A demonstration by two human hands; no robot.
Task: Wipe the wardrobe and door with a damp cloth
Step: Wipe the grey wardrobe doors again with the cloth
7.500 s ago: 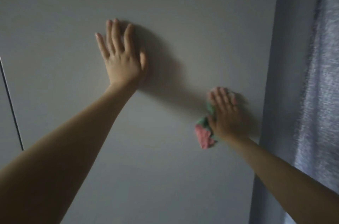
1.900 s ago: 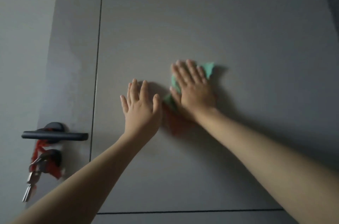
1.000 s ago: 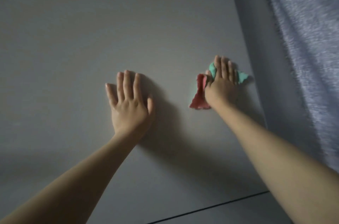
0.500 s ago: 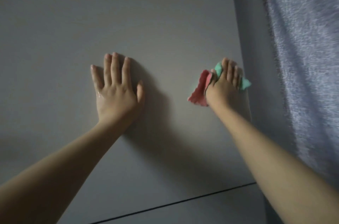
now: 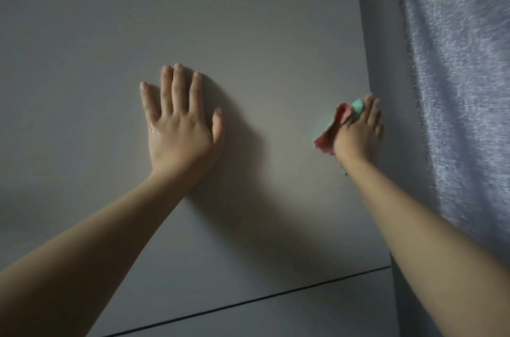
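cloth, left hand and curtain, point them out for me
cloth [image 5: 335, 123], head view, on the pink fold sticking out beside the right hand
left hand [image 5: 180, 131], head view, on the back of the hand
curtain [image 5: 458, 88], head view, on its blue-grey fabric

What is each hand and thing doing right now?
left hand: flat on the panel, fingers straight
right hand: pressing the cloth at the panel's right edge
cloth: crumpled, pink and green, under the right hand
panel: shut, grey
curtain: hanging at the right
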